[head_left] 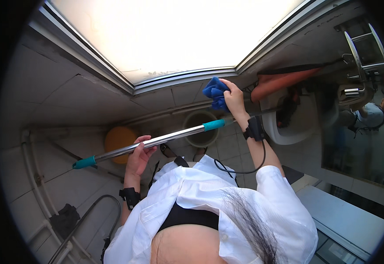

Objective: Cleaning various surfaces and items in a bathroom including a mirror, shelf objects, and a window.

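A silver telescopic pole (165,138) with teal grips slants across in front of me, its left end lower than its right. My left hand (140,156) supports it from below, the thumb and fingers curled loosely around the shaft. Beyond the right-hand grip, a thinner section of pole runs on beneath my right wrist. My right hand (234,99) is raised near the window ledge, closed around a crumpled blue cloth (217,92). The cloth hangs down just above the pole's right grip, and part of it is hidden by my fingers.
A bright window (174,39) fills the far side. Below stand a yellow round container (118,140) and a pale bucket (199,138). White pipes (33,167) and a hose (88,211) are at left. A white sink (288,136), reddish-orange fabric (280,83) and a metal rack (367,48) are at right.
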Motion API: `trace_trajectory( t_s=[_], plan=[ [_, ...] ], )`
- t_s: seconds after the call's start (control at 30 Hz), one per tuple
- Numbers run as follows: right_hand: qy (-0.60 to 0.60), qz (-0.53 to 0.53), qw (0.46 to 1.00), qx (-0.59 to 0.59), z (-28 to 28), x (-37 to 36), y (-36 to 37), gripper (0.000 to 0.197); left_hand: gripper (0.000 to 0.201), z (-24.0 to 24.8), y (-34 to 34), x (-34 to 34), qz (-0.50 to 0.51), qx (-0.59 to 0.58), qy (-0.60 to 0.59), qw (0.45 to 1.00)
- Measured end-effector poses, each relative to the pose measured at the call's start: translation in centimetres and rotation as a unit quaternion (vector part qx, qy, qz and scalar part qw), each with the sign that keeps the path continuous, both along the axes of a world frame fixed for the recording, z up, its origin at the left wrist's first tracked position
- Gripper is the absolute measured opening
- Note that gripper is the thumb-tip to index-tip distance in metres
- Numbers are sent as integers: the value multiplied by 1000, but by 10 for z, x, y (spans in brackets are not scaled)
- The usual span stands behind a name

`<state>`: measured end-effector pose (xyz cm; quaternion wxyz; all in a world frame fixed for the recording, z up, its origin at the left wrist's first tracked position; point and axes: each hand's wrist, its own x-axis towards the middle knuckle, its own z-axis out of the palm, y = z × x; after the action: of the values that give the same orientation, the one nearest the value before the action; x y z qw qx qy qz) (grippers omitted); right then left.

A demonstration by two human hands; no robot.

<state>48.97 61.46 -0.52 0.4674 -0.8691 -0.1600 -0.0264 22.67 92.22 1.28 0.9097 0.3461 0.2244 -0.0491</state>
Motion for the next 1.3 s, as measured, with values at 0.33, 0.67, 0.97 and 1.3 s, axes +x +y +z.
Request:
trace_trajectory(
  t_s=[0.33,0.67,0.97,1.3],
  plan=[
    [-100,90,894,-427,-14,-105,-243,30,35,66,1,58,7,93,-122,988],
    [-83,213,682,-695,-164,17,-253,30,41,126,-33,64,57,212,-142,965],
    [-107,190,641,-736,-155,-3,-249,30,41,131,-30,73,77,197,-130,969],
    [-80,349,623,-695,-119,-68,-286,26,38,123,-19,72,76,144,-144,976]
  ],
)
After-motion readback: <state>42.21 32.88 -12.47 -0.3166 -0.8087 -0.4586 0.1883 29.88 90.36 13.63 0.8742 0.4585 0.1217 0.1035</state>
